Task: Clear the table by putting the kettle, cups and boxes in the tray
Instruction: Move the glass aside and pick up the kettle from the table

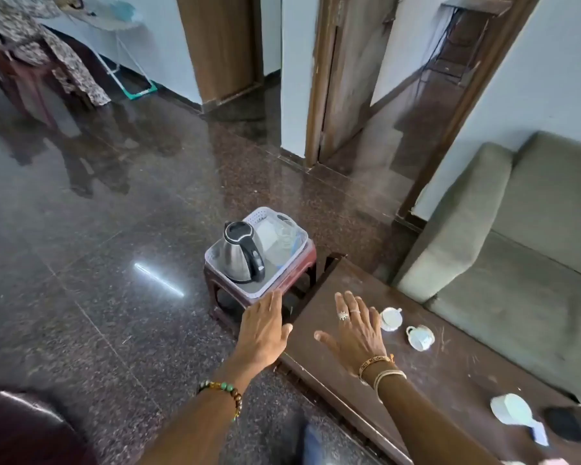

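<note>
Both hands were empty, with fingers stretched flat and palms down. The left grip (264,330) hovered open over the floor just off the tabletop's (450,370) left edge, its fingertips reaching the near rim of the tray (212,255). The kettle (240,251) stood upright in the tray just beyond those fingertips, with what looked like pale boxes (269,234) behind it, too blurred to count. The tray sat on a small stool (302,263) ahead of the left grip. The right grip (356,330) was spread open above the tabletop, holding nothing. Just to its right lay two cups (391,318), one close beside the fingers and the other (420,337) slightly farther right; both seemed tipped on their sides. Well behind the right grip, near its forearm, another pale cup (512,409) lay on the tabletop.
</note>
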`<state>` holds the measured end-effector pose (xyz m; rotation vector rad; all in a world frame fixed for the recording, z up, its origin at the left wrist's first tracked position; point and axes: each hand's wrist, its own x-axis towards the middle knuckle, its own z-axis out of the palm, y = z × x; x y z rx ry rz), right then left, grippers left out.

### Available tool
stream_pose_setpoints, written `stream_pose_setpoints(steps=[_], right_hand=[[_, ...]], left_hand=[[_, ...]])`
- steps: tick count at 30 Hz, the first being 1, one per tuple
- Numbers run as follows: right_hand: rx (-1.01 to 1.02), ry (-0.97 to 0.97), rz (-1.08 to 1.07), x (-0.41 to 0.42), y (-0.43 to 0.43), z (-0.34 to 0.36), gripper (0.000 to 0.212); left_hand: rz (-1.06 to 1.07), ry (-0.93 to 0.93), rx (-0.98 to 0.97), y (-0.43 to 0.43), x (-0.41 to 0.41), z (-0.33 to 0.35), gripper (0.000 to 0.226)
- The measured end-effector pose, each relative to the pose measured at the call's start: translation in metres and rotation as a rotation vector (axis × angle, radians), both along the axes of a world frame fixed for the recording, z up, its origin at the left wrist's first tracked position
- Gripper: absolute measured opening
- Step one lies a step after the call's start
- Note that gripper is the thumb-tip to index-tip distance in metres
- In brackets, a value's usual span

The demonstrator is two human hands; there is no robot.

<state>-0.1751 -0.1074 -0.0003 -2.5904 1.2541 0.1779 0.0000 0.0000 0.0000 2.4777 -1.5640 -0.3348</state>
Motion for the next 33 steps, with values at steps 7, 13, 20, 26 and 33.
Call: stream_pose_setpoints(steps=[7, 13, 20, 26, 33], right_hand=[[0.032, -0.008, 0.114, 0.073, -0.059, -0.028, 0.092], [-0.006, -0.074, 0.203, 0.149, -0.112, -0.02, 0.091], [0.014, -0.083, 0.193, 0.212, -0.142, -0.027, 0.092], [0.051, -0.017, 0.096, 0.245, -0.151, -0.056, 0.092], [0.061, -0.021, -0.123, 0.285, -0.171, -0.063, 0.092]], left_hand=[[0.122, 0.026, 0.051, -0.032, 0.053, -0.018, 0.074], [0.194, 0.009, 0.025, -0.07, 0.11, -0.006, 0.073], [0.156, -0.027, -0.007, -0.114, 0.172, 0.001, 0.07], [-0.016, -0.027, 0.011, -0.156, 0.233, -0.024, 0.068], [-0.228, -0.014, 0.029, -0.211, 0.297, -0.043, 0.072]])
